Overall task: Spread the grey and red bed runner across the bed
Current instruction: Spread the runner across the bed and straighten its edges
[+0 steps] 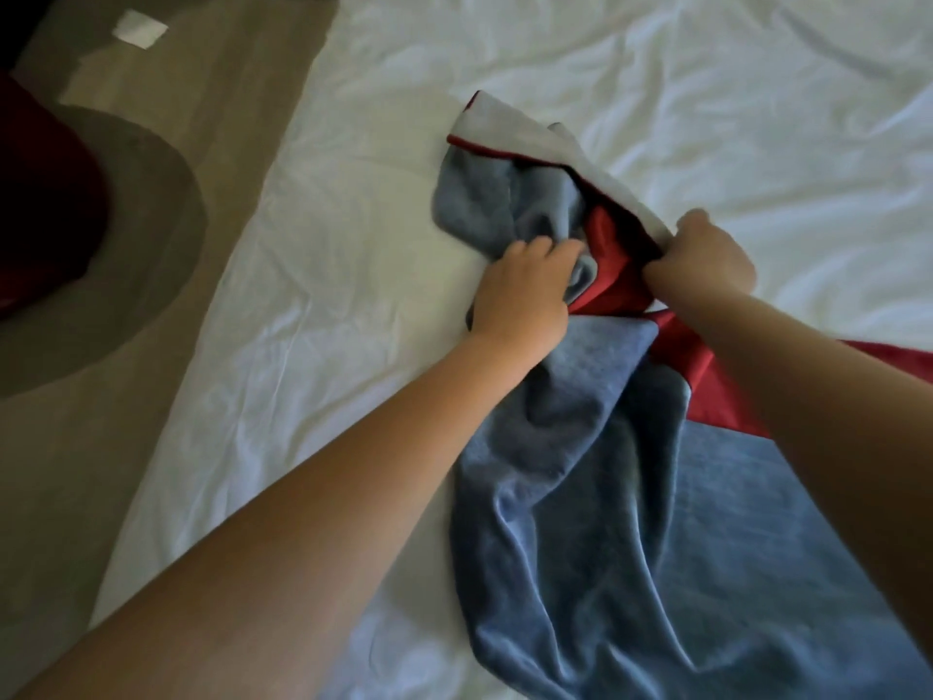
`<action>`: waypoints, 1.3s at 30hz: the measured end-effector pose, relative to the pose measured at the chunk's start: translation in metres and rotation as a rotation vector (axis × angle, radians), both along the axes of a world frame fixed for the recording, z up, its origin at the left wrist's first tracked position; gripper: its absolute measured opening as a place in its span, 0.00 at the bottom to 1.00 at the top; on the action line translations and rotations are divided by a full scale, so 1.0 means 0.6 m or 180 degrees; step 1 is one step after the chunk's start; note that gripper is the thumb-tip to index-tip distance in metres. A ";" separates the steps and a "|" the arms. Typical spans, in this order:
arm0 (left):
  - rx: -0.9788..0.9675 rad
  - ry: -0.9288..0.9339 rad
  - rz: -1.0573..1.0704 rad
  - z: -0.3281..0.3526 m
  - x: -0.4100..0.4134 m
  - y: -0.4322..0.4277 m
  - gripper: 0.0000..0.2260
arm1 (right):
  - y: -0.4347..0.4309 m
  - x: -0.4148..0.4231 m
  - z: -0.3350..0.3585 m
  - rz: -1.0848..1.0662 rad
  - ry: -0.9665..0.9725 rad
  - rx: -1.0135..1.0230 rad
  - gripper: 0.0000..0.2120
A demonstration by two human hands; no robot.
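One bed runner [595, 477], grey with red panels and a pale lining, is seen bunched on one bed [313, 275] dressed in a wrinkled white sheet. Two bare hands are counted at the centre of the frame. The left hand [520, 295] is clenched around a gather of grey cloth, while the right hand [707, 260] is closed on the fold where the red cloth meets the pale lining. The runner is laid with its long axis running from the lower right of the frame up toward the centre, its free end turned back to show the lining, pointing to the upper left. The lower part is spread flatter at the lower right; the upper part is twisted and crumpled between the hands. No writing or label can be read on the fabric. In the upper left of the frame, one small white paper [140, 28] is seen on the beige carpet [166, 144], beside one dark red object [45, 204] at the left edge.
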State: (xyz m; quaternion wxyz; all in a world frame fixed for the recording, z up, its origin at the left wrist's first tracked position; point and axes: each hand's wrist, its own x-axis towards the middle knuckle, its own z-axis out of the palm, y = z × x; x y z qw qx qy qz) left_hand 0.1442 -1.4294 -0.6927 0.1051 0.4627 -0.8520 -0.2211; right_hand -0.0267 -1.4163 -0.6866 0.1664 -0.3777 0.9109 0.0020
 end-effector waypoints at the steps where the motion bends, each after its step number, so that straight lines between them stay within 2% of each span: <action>1: -0.0098 0.0090 -0.0007 -0.002 0.006 0.004 0.23 | 0.001 0.005 0.007 0.0076 0.0112 -0.0270 0.22; 4: -0.0370 0.0581 0.0393 -0.009 0.035 0.014 0.29 | -0.001 0.029 0.031 0.0938 0.0375 -0.1208 0.23; 6: -0.0239 0.0525 0.0760 -0.021 0.059 0.017 0.31 | -0.007 0.051 0.043 0.1730 0.0084 -0.1583 0.24; 8: 0.0162 0.0283 0.0913 -0.039 0.078 0.018 0.27 | -0.016 0.076 0.048 0.2539 -0.0161 -0.1411 0.28; 10: 0.0409 0.0205 0.0796 -0.051 0.087 0.021 0.19 | -0.024 0.097 0.042 0.3149 0.0129 -0.0766 0.30; 11: 0.0448 0.0288 0.0817 -0.054 0.088 0.023 0.15 | -0.027 0.103 0.035 0.3275 0.0412 -0.0459 0.27; 14: 0.0413 0.0738 0.1316 -0.048 0.086 0.026 0.08 | -0.025 0.109 0.018 0.2991 0.0840 -0.0080 0.17; 17: 0.0261 0.0873 0.1443 -0.032 0.086 0.026 0.06 | -0.016 0.113 0.010 0.2592 0.0689 -0.0081 0.14; 20: 0.0186 0.0999 0.1585 -0.011 0.110 0.021 0.07 | -0.020 0.124 0.012 0.2470 0.0451 -0.0302 0.13; 25: -0.0251 0.0908 0.1900 0.035 0.225 0.016 0.10 | -0.062 0.205 0.032 0.2854 -0.0122 -0.0898 0.16; 30: -0.0879 0.0512 0.1872 0.062 0.356 0.073 0.11 | -0.078 0.338 0.036 0.3574 -0.0439 -0.1223 0.18; 32: -0.0742 0.0448 0.1863 0.052 0.383 0.109 0.12 | -0.069 0.369 0.023 0.3951 -0.0455 -0.1091 0.17; 35: -0.0108 0.0625 0.1698 0.026 0.399 0.130 0.10 | -0.058 0.382 -0.006 0.4251 -0.0397 -0.0322 0.18; 37: 0.0224 0.0893 0.1653 0.016 0.404 0.123 0.04 | -0.059 0.375 -0.013 0.3909 -0.0711 -0.0069 0.20; 39: 0.0178 0.0992 0.1834 0.006 0.411 0.103 0.05 | -0.068 0.367 -0.009 0.3519 -0.0902 -0.0104 0.20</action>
